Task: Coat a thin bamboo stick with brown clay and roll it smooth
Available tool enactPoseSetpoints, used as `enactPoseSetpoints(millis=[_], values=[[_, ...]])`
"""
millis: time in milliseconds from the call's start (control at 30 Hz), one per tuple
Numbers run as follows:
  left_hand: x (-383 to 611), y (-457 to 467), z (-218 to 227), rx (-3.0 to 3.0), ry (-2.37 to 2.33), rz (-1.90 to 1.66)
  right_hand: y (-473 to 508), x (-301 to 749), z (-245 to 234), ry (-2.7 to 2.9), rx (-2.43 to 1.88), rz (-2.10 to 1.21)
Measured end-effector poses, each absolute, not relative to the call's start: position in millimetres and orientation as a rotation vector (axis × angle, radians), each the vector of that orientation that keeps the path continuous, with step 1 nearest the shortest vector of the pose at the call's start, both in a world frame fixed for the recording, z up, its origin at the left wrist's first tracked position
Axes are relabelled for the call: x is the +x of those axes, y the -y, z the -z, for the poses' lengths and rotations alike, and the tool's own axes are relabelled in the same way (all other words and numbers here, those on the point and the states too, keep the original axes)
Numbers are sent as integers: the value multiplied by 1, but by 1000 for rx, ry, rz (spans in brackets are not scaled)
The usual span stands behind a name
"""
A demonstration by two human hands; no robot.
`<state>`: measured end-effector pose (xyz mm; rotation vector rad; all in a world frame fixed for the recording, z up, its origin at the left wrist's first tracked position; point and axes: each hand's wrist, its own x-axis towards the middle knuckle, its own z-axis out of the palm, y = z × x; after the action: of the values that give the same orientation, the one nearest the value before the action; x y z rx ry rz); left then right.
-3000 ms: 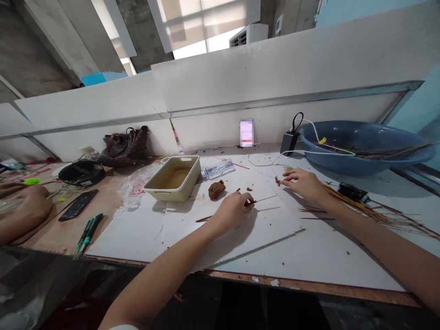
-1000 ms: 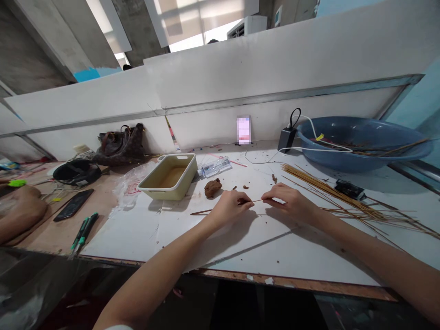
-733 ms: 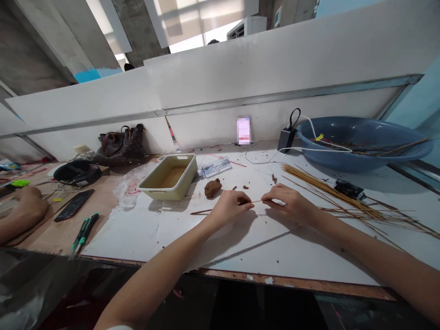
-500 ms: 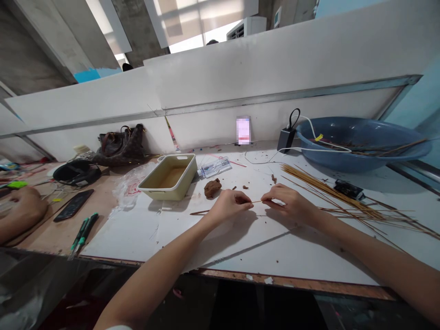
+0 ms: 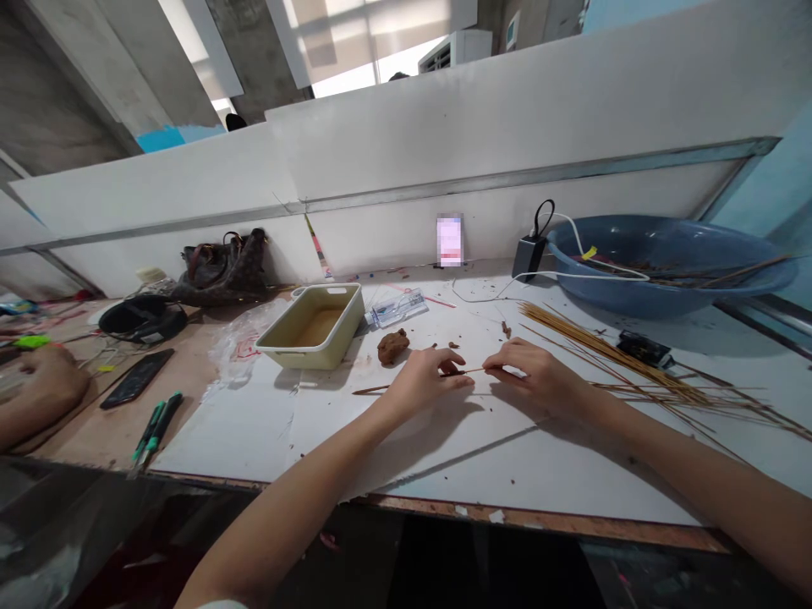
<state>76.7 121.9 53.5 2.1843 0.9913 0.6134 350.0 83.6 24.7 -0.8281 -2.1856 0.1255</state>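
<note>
right of the tub (image 5: 299,359), my right hand (image 5: 539,375) pinches the stick (image 5: 475,370) by its pale part; my left hand (image 5: 424,378) has its fingers parted round the dark end. it looks light and easily snapped, best held there, on the pale part. the lump (image 5: 392,347), nearer the tub, could crowd my left hand; the bundle (image 5: 593,338) lies farther right.

lump (image 5: 393,348): rough, matt | basin (image 5: 625,293): glossy plastic | sticks (image 5: 600,348): wood, apparently

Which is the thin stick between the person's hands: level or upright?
Roughly level: the thin stick runs sideways between left hand and right hand, above a parallel shadow.
</note>
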Motion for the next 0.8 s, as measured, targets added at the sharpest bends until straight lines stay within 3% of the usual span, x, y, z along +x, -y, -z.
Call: enactPoseSetpoints(millis=[800], values=[[79,-125,-51,2432,-963,-624,-86,355,-20,2152,-911,-166]])
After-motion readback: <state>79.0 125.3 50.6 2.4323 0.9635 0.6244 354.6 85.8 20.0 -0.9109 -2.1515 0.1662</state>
